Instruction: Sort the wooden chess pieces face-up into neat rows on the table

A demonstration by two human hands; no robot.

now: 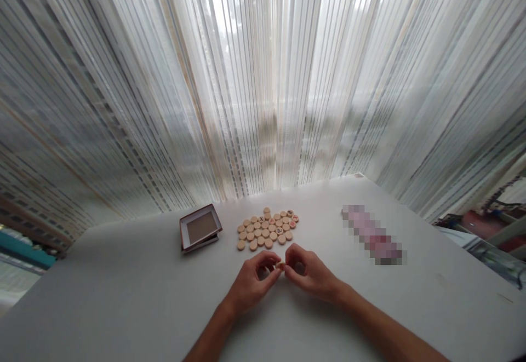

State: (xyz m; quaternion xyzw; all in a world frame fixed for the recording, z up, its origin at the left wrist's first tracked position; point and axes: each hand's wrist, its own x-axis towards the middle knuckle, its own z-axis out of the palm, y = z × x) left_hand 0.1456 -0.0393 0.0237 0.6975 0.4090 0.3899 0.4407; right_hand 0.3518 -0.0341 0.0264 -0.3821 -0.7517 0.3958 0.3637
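Observation:
Round wooden Chinese chess pieces [265, 234] lie in a loose cluster on the white table, most showing blank faces and a few showing red or black characters. Just in front of the cluster, my left hand [252, 281] and my right hand [311, 274] meet at their fingertips. Pinched between them is a single Chinese chess piece [280, 265] with a reddish mark, partly covered by the fingers. Both hands have thumb and fingers closed on it, low over the table.
Left of the cluster stands a shallow brown box [201, 228] with a white lining, resting tilted on another box part. A blurred pink strip [372, 234] lies at the right of the table [135, 296]. Striped sheer curtains [263, 77] hang behind the far edge.

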